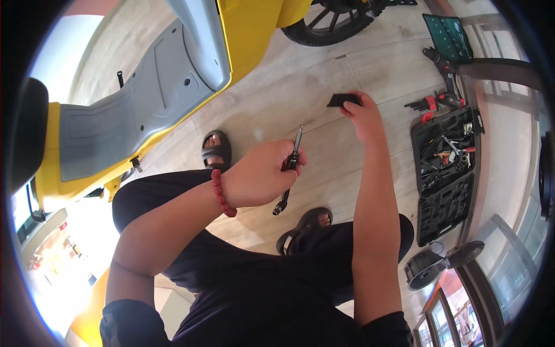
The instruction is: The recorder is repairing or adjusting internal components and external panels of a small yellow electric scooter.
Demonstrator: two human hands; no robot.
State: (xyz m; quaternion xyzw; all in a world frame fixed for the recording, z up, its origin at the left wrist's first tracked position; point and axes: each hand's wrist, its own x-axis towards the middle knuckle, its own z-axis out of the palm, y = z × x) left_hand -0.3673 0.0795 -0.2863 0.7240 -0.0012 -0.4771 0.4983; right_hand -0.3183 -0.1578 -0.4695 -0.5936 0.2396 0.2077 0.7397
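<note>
My left hand (pixel 260 172), with a red bead bracelet at the wrist, is closed around a screwdriver (pixel 297 140). Its silver shaft points up and away, and its dark lower end sticks out beneath my fingers. Further right and farther out, my right hand (pixel 364 115) pinches a small flat black plate (pixel 342 100) between thumb and fingers. Both hands are above the floor, apart from each other. At the upper left stands a yellow scooter with a grey footboard (pixel 156 92); neither hand touches it.
On the right, an open black toolbox (pixel 445 199) holds several tools. Beyond it lie a red hex key set (pixel 425 104), a power drill (pixel 442 63) and a green tool pouch (pixel 448 36). A black lidded bin (pixel 425 269) stands nearer. The scooter's wheel (pixel 329 29) is at the top.
</note>
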